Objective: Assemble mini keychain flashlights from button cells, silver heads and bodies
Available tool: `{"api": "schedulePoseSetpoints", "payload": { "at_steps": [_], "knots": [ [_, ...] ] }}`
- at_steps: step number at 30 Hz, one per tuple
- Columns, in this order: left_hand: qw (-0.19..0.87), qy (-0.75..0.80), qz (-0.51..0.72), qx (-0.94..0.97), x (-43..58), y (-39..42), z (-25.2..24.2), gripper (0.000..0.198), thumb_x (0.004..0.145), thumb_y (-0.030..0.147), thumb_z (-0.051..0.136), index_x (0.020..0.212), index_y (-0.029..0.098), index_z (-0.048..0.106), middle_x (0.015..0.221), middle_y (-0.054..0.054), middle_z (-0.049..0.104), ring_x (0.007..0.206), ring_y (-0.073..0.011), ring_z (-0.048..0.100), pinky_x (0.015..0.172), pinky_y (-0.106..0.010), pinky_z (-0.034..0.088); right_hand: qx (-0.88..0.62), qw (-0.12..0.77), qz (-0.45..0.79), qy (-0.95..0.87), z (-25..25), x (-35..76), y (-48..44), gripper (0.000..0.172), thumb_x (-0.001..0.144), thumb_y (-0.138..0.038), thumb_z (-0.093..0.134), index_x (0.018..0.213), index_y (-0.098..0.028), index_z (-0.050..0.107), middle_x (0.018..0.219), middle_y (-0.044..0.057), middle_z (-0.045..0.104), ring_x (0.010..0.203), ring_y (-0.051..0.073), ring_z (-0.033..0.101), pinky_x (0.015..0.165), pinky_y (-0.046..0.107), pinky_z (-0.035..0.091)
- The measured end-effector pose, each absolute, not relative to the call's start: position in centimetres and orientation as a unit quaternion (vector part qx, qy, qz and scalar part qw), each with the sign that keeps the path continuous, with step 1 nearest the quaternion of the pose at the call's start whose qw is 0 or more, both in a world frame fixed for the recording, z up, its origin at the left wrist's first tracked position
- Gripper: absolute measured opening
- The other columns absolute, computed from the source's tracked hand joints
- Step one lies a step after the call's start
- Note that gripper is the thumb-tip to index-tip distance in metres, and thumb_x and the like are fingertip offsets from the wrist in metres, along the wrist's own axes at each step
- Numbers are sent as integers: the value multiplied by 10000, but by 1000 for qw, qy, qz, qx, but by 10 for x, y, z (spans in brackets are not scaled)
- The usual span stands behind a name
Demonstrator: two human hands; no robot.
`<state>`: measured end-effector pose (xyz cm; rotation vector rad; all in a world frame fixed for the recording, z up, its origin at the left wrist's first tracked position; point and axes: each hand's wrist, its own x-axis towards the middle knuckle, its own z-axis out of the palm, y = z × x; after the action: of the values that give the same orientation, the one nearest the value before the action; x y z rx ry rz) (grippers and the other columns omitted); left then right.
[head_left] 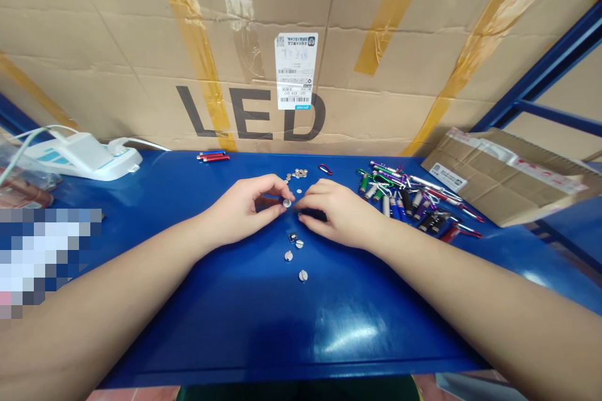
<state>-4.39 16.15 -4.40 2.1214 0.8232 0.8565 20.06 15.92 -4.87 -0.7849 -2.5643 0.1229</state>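
Observation:
Near the middle of the blue table, my left hand (pixel 249 208) pinches a small round silver piece (pixel 286 203) between thumb and fingers. Just to its right is my right hand (pixel 336 212), its thumb and fingertips curled close together; a tiny dark thing shows at the thumb tip, too small to name. Several silver round caps (pixel 303 276) lie on the table below the hands, beside a dark shiny piece (pixel 293 237). Beyond the fingertips sit a single small disc (pixel 299 191) and a cluster of small button-like discs (pixel 300 173).
A pile of coloured metal tubes with carabiners (pixel 404 200) lies right, by an open cardboard box (pixel 512 175). A red carabiner (pixel 325 169) and red and blue tubes (pixel 214 156) lie at the back. A white power strip (pixel 117 161) is at left; a large carton (pixel 254 25) stands behind.

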Motion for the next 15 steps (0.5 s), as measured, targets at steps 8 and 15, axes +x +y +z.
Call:
{"api": "schedulePoseSetpoints", "payload": {
  "at_steps": [8, 15],
  "knots": [
    [330, 345, 309, 822, -44, 163, -43, 135, 920, 276, 666, 1031, 200, 662, 1072, -60, 728, 1005, -212, 717, 927, -379, 615, -283, 170, 63, -942, -50, 195, 159, 111, 919, -84, 665, 877, -158, 737, 903, 73, 713, 829, 202, 668, 801, 349, 532],
    [331, 356, 306, 819, -45, 162, -43, 157, 904, 288, 673, 1033, 199, 661, 1040, -49, 732, 955, -198, 722, 882, -348, 607, -273, 385, 147, -869, -47, 195, 155, 144, 859, -49, 652, 827, -190, 651, 818, 8, 676, 744, 138, 634, 730, 268, 518]
  ]
}}
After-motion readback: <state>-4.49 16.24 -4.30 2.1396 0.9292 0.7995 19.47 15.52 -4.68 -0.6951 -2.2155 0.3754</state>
